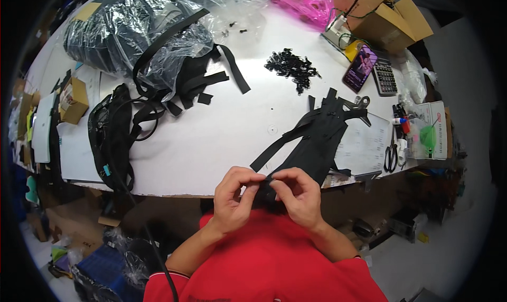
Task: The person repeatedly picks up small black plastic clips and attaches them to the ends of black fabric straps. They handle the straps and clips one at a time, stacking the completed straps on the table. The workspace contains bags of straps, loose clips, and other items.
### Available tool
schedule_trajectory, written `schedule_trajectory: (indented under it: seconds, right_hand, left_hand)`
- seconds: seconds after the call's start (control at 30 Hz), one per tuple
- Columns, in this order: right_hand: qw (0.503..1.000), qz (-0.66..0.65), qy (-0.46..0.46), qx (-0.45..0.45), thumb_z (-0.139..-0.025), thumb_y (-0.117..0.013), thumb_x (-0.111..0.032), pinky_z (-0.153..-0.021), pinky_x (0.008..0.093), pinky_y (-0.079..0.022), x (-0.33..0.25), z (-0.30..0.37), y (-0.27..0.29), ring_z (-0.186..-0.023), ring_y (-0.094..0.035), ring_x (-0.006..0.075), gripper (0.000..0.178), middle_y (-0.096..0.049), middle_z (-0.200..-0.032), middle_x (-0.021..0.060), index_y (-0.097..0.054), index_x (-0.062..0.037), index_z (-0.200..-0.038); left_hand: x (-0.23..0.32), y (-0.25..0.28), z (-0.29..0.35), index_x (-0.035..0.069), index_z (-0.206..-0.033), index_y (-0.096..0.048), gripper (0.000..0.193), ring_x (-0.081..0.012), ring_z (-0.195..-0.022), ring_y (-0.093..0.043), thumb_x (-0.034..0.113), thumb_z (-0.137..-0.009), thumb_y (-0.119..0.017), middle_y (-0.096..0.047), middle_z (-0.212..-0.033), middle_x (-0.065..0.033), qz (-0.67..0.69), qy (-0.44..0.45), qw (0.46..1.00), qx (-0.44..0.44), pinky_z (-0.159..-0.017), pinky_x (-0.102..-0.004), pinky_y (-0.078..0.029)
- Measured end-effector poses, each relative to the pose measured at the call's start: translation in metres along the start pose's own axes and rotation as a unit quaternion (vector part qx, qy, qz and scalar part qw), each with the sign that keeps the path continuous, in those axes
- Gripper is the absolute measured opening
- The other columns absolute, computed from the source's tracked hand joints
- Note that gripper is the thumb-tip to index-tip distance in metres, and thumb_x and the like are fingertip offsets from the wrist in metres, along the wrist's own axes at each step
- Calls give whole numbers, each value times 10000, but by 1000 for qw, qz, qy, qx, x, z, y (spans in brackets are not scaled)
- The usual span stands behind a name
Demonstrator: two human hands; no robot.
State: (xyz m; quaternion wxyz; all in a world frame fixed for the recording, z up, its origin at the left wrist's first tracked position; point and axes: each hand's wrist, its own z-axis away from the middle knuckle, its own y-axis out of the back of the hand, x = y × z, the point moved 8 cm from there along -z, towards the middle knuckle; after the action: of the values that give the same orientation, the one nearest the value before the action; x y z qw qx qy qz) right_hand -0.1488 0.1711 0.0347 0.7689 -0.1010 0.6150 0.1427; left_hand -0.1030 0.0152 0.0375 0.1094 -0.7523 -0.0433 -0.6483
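At the table's near edge, my left hand (235,197) and my right hand (299,197) face each other, thumbs and forefingers pinched. Between them is the near end of a black fabric piece (311,151) with straps, and both hands grip it there. Any small part at the fingertips is too dark to make out. The fabric slants away to the right across the white table (211,154). Near its far end, beside some strap ends, lies a metal clip (358,110). Farther back sits a heap of small black plastic parts (292,69).
Left, black straps and pouch-like fabric (113,133) lie beside a plastic-wrapped black bundle (142,38). Right are a phone (360,68), a calculator (384,79), scissors (391,155) and a white box (432,128). Cardboard boxes (391,27) and a pink bag (306,3) stand behind.
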Motion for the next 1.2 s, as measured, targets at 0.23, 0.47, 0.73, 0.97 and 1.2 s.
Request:
schedule_trajectory:
  seconds: [0.23, 0.47, 0.73, 0.97, 1.2]
  right_hand:
    - [990, -86, -79, -75, -921, -685, -60, -664, 195, -463, 23, 1, -14, -776, -582, 44, 93, -648, -904, 24, -681, 2, -991]
    - [988, -94, -73, -94, -928, -667, -55, -641, 192, -437, 21, -2, -16, -754, -561, 41, 74, -630, -892, 13, -681, 11, -959]
    - [987, -75, -87, -116, -926, -678, -80, -650, 191, -446, 26, -6, -14, -739, -558, 39, 103, -635, -864, 1, -673, 12, -970]
    - [990, -116, -67, -48, -942, -670, -97, -639, 186, -442, 33, -1, -15, -719, -542, 28, 113, -622, -833, -22, -660, 6, -990]
    - [981, -113, -122, -97, -941, -667, -82, -654, 187, -444, 41, -3, -16, -736, -531, 28, 79, -614, -848, -24, -658, -14, -981]
  left_hand:
    - [-17, -2, 5, -22, -1096, -630, 189, -126, -927, -580, -77, -935, -546, -588, -1030, -83, 108, 65, 992, 3, -839, -252, -472]
    - [-28, -4, 7, -30, -1113, -627, 186, -114, -945, -580, -48, -954, -531, -606, -1046, -79, 162, 108, 981, -23, -855, -249, -470]
    - [-30, -3, 8, -21, -1098, -650, 206, -132, -959, -575, -67, -940, -524, -614, -1046, -80, 108, 112, 987, -40, -853, -257, -453]
    - [-33, -3, 5, -20, -1103, -653, 217, -147, -990, -582, -66, -948, -509, -610, -1069, -86, 94, 105, 989, -47, -881, -260, -457]
    - [-37, -4, 8, -18, -1118, -648, 223, -137, -979, -582, -61, -963, -493, -602, -1081, -80, 113, 106, 986, -61, -881, -256, -461]
